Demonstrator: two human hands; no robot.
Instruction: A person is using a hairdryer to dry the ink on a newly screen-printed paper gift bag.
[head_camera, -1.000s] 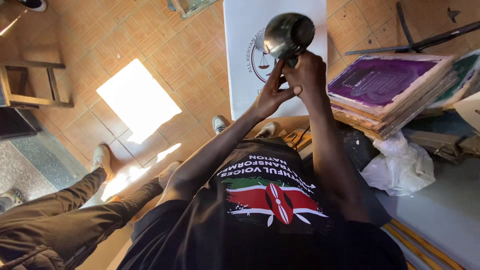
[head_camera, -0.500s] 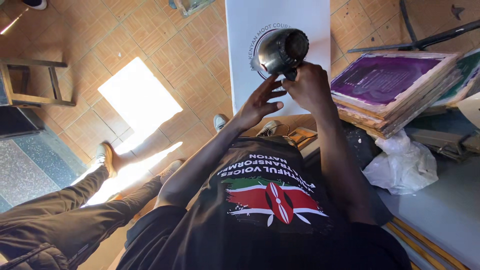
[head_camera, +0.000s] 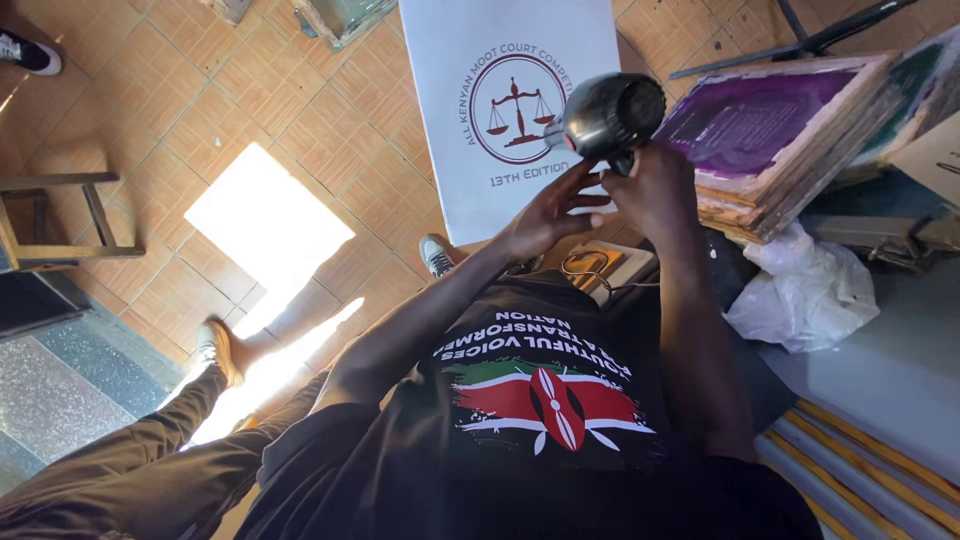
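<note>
Head view: your right hand is clenched around the handle of the dark hair dryer, held over the white printed sheet. Your left hand is spread open, fingertips touching the dryer's underside.

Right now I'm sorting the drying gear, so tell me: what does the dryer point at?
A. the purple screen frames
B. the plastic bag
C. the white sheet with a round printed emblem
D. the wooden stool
C: the dryer, gripped in the right hand, hangs over the white sheet, nozzle facing it.
</note>
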